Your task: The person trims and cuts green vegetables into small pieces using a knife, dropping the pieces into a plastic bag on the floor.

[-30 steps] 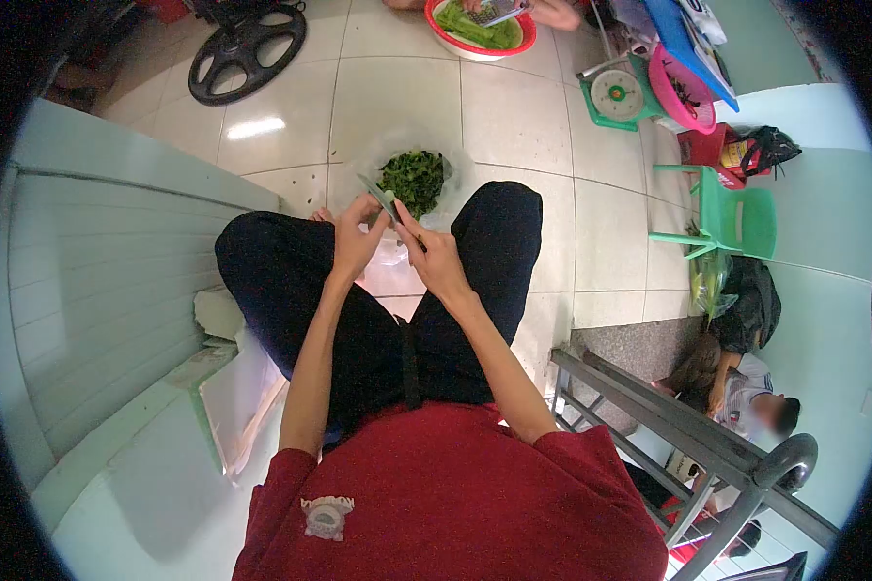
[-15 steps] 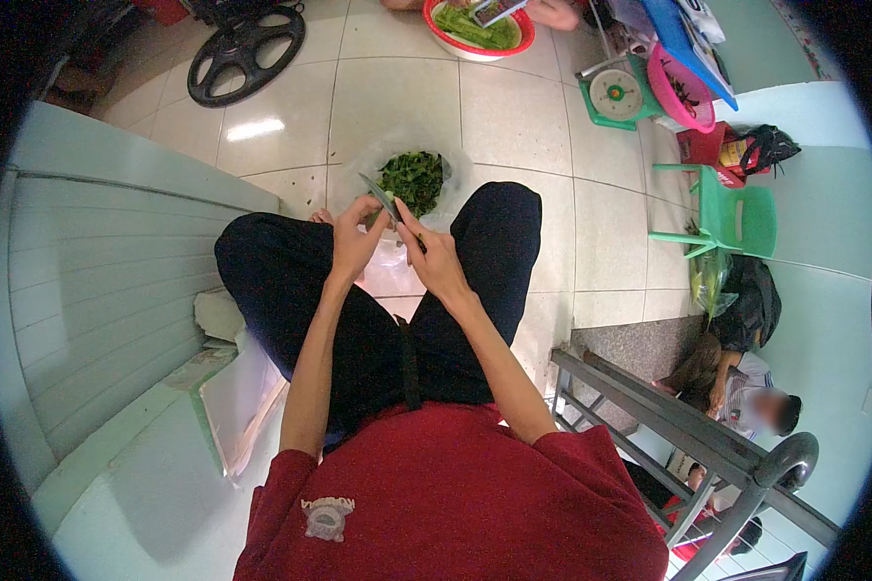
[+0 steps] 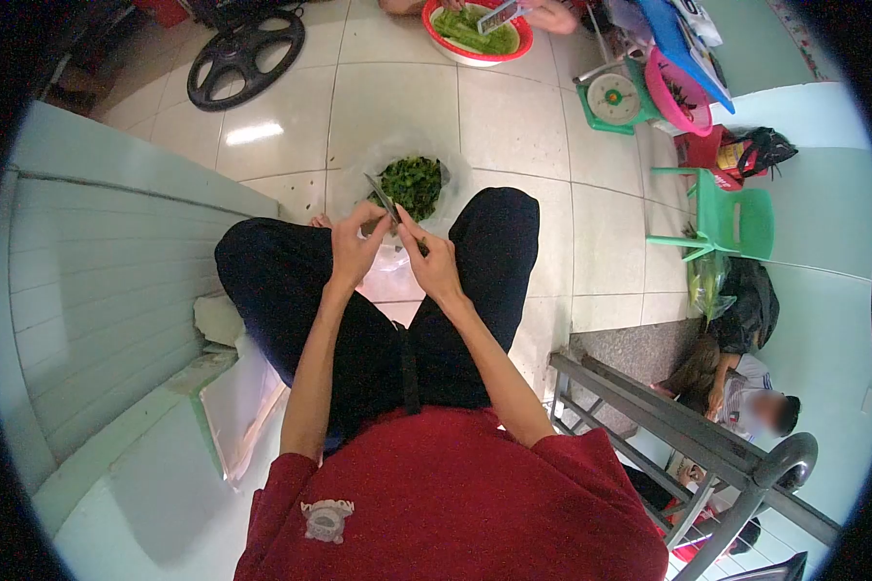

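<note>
In my right hand (image 3: 432, 258) is a knife (image 3: 382, 198), its blade pointing up and to the left past my fingertips. My left hand (image 3: 357, 239) is pinched closed against the blade side, and what lies between its fingertips is too small to make out. Just beyond both hands, chopped green leaves (image 3: 412, 186) fill a container lined with a clear plastic bag (image 3: 460, 179) on the floor between my knees. A pinkish plastic bag (image 3: 393, 271) shows below my hands.
Another person's hands (image 3: 550, 15) are at a red-rimmed basin (image 3: 524, 41) of light green vegetables. To the right stand a green scale (image 3: 612, 99), a pink basket (image 3: 664, 87) and a green chair (image 3: 746, 221). A metal railing (image 3: 649, 416) runs at lower right; a panelled wall (image 3: 116, 290) is left.
The knife blade has shifted slightly and turned more edge-on, with my hands still close together. In the far basin, the other person's hand and the grey item over the greens have moved.
</note>
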`<act>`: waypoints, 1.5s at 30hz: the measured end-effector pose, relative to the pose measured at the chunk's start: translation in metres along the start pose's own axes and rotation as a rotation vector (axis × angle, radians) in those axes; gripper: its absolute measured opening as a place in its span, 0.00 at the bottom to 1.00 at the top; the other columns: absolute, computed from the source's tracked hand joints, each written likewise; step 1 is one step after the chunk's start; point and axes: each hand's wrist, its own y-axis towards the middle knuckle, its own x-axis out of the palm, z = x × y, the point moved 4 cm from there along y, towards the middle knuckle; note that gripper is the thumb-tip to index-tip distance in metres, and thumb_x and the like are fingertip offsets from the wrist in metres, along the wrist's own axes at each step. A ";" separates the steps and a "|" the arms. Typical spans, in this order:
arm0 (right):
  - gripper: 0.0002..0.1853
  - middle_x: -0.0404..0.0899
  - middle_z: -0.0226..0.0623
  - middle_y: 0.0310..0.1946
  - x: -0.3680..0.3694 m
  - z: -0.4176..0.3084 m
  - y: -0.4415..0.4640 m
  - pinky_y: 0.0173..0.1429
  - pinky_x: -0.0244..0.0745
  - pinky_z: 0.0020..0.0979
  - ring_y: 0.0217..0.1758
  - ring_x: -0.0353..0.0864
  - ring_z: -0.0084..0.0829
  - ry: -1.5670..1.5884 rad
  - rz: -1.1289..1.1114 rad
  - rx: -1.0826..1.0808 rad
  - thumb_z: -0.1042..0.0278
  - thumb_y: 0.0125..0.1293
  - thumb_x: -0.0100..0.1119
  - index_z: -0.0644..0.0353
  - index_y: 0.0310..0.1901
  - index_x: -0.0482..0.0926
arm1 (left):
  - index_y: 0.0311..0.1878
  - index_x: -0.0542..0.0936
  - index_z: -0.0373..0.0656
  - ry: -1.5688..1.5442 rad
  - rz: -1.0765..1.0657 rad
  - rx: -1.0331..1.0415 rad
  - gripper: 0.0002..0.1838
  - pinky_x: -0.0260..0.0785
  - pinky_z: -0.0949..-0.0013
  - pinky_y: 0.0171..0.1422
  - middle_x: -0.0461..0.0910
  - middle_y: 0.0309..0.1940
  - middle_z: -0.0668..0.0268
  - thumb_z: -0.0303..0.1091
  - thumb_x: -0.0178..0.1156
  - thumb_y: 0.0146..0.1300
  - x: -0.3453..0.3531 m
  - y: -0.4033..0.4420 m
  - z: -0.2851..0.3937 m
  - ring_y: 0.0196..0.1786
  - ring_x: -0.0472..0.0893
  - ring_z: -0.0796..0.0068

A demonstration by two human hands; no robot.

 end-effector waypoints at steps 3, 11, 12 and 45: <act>0.21 0.82 0.61 0.50 0.000 0.000 0.001 0.41 0.78 0.36 0.33 0.86 0.27 0.093 0.002 0.039 0.57 0.80 0.56 0.51 0.69 0.78 | 0.41 0.84 0.36 0.064 0.021 0.028 0.04 0.72 0.69 0.42 0.84 0.31 0.62 0.27 0.67 0.68 -0.002 0.000 0.007 0.34 0.82 0.73; 0.24 0.63 0.16 0.18 0.000 0.021 0.002 0.23 0.54 0.23 0.20 0.58 0.11 0.241 -0.044 0.312 0.52 0.81 0.55 0.50 0.73 0.75 | 0.41 0.86 0.41 0.149 0.022 0.220 0.05 0.76 0.61 0.44 0.87 0.36 0.58 0.26 0.68 0.63 0.002 -0.004 0.009 0.38 0.86 0.58; 0.25 0.62 0.16 0.17 -0.001 0.021 0.003 0.22 0.54 0.23 0.19 0.59 0.12 0.335 -0.039 0.409 0.51 0.82 0.54 0.50 0.74 0.74 | 0.41 0.86 0.41 0.196 -0.028 0.234 0.05 0.76 0.60 0.45 0.87 0.37 0.58 0.26 0.68 0.62 0.004 -0.006 0.012 0.39 0.86 0.57; 0.17 0.86 0.40 0.22 -0.012 0.019 0.098 0.38 0.81 0.32 0.25 0.89 0.34 -0.019 -0.001 0.216 0.56 0.69 0.68 0.64 0.46 0.88 | 0.49 0.81 0.36 -0.010 0.218 -0.121 0.10 0.72 0.71 0.39 0.86 0.32 0.63 0.33 0.63 0.74 -0.003 0.003 -0.021 0.33 0.80 0.77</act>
